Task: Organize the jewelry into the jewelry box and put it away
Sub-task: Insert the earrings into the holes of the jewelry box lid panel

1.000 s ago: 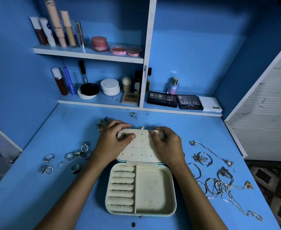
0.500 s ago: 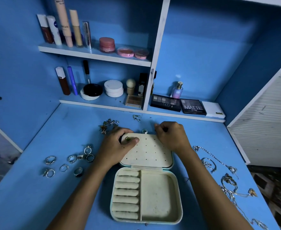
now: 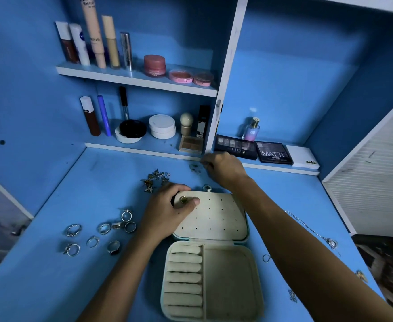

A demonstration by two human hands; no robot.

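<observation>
The cream jewelry box (image 3: 228,282) lies open on the blue desk, with ring rolls (image 3: 183,282) in its left half. Its hole-dotted lid (image 3: 216,219) lies flat behind it. My left hand (image 3: 165,214) grips the lid's far-left corner, thumb beside a gold earring (image 3: 182,200) set in the lid. My right hand (image 3: 225,169) reaches past the box with fingers curled, fingertips next to small earrings (image 3: 194,168) by the shelf edge; any hold is hidden. Several rings (image 3: 102,228) lie to the left, a pile of earrings (image 3: 156,178) sits behind my left hand, and a chain necklace (image 3: 311,231) is on the right.
Two shelves (image 3: 139,81) behind the desk hold cosmetic tubes and jars. Eyeshadow palettes (image 3: 274,153) and a perfume bottle (image 3: 251,130) stand on the low ledge just behind my right hand. A white slatted panel (image 3: 376,187) borders the desk on the right. Small loose pieces (image 3: 291,295) lie at the near right.
My right hand has left the lid and moved away from me toward the small earrings by the shelf. My left hand stays on the lid's corner. The view has tilted up.
</observation>
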